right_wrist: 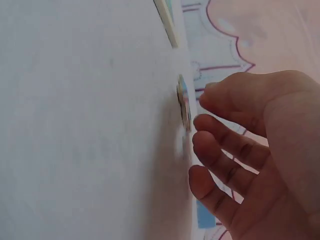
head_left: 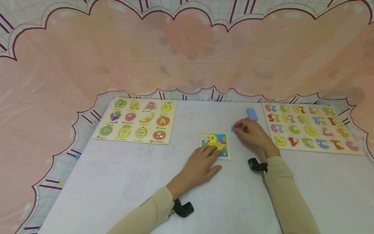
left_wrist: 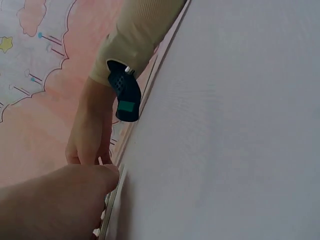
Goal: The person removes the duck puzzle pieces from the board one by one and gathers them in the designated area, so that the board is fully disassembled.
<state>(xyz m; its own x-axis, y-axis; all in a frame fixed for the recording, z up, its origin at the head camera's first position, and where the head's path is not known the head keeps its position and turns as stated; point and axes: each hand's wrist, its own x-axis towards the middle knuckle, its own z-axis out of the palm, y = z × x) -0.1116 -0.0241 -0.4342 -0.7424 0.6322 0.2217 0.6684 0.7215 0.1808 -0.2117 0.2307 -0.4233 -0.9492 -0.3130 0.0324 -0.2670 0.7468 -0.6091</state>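
Observation:
My left hand (head_left: 201,162) rests on a small square puzzle board (head_left: 229,152) with a yellow duck (head_left: 213,139) on a blue background. Its fingers lie extended over the lower part of the picture and hide some of it. To the right of that board, my right hand (head_left: 252,132) is at a small blue puzzle piece (head_left: 232,128), which the fingertips partly cover in the head view. In the right wrist view, the thumb and bent fingers stand apart, with their tips close to the colourful piece (right_wrist: 184,102) on the table.
A fruit puzzle board (head_left: 172,130) lies on the left of the white table (head_left: 131,172), and a number puzzle board (head_left: 321,151) on the right. Behind my right hand is a blue block (head_left: 252,114). A patterned cloth backdrop (head_left: 131,61) rises beyond the table.

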